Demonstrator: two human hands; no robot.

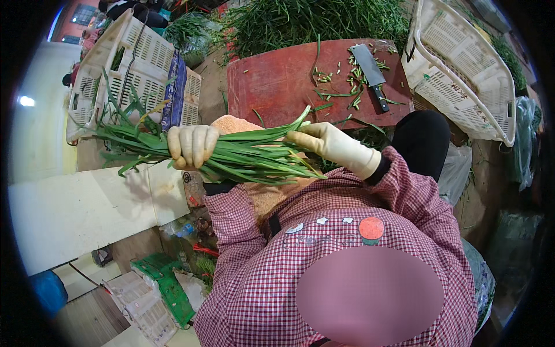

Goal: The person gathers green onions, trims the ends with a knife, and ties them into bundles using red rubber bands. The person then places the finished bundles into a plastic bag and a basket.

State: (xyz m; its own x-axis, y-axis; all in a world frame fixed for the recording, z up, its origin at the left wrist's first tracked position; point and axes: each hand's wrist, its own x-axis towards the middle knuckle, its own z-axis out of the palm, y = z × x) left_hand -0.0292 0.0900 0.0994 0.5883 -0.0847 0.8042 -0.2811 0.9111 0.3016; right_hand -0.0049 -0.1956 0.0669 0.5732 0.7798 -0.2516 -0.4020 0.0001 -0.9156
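Observation:
A bunch of long green garlic chives (pixel 256 152) lies across my lap, its pale stem ends to the right and leaf tips to the left. Gloved in cream rubber, my left hand (pixel 192 146) is wrapped around the leafy part. My right hand (pixel 334 145), in a matching glove, pinches pale stem ends at the bunch's right side. Beyond my hands, a cleaver (pixel 367 65) with a black handle rests on a red board (pixel 277 82). Short cut stem pieces (pixel 356 76) and stray leaves are scattered around the blade.
White plastic crates stand at the left (pixel 143 69) and right (pixel 459 82). Behind the board is a large heap of green leaves (pixel 316 21). A white panel (pixel 86 212) extends at my left, and a clear plastic bag (pixel 455 171) sits beside my knee. Part of another person (pixel 138 11) shows at upper left.

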